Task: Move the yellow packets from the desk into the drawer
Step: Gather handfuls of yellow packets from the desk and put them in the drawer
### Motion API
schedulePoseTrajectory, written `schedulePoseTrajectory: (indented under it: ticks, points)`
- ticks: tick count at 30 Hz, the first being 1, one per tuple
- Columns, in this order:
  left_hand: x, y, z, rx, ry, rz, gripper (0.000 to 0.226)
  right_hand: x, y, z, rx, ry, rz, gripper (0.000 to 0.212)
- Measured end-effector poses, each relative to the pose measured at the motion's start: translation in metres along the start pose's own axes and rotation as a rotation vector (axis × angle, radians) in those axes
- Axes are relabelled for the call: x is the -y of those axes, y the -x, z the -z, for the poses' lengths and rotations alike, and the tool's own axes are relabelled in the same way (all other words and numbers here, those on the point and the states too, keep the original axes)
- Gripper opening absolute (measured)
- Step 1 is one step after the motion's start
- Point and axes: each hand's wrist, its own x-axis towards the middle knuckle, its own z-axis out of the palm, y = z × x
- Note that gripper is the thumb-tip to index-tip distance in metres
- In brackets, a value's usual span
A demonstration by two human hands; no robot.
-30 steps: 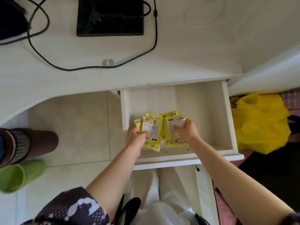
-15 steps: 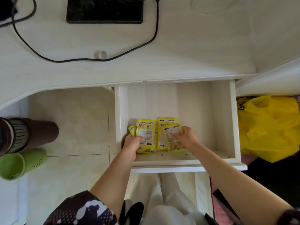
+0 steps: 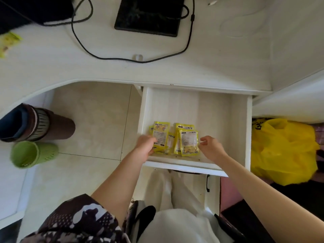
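Several yellow packets lie in two small stacks on the floor of the open white drawer, near its front. My left hand still grips the lower left edge of the left stack. My right hand hovers just right of the right stack, fingers spread and apart from it. One more yellow packet lies at the far left edge of the white desk.
On the desk are a black tablet, a looping black cable and a dark object at top left. A brown bin and green basket stand on the floor left; a yellow plastic bag sits right of the drawer.
Both stacks went down onto the drawer floor. My right hand has let go of its stack and drawn back to the right. The view shifted, showing a packet on the desk's left.
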Motion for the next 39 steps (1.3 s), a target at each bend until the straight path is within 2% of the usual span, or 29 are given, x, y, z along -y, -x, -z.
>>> schedulePoseTrajectory:
  ticks: [4,10,18,27,37,39]
  points:
    - [0.008,0.028,0.028,-0.098,-0.183,-0.275,0.014,0.028,0.028,-0.005,-0.017,0.107,0.174,0.036]
    - [0.030,0.067,0.080,-0.258,-0.282,-0.471,0.020,0.085,0.063,-0.039,0.023,0.373,0.457,0.036]
    - [0.082,0.078,0.187,-0.474,-0.369,-0.429,0.026,0.183,0.108,-0.120,0.072,0.660,0.720,0.031]
    - [0.129,0.064,0.343,-0.659,-0.396,-0.366,0.025,0.294,0.145,-0.236,0.156,0.727,0.834,0.032]
    - [0.099,0.026,0.483,-0.813,-0.311,-0.381,0.024,0.444,0.136,-0.321,0.171,0.729,0.965,0.037]
    - [0.086,0.016,0.504,-0.818,-0.300,-0.382,0.023,0.474,0.125,-0.331,0.168,0.738,0.987,0.030]
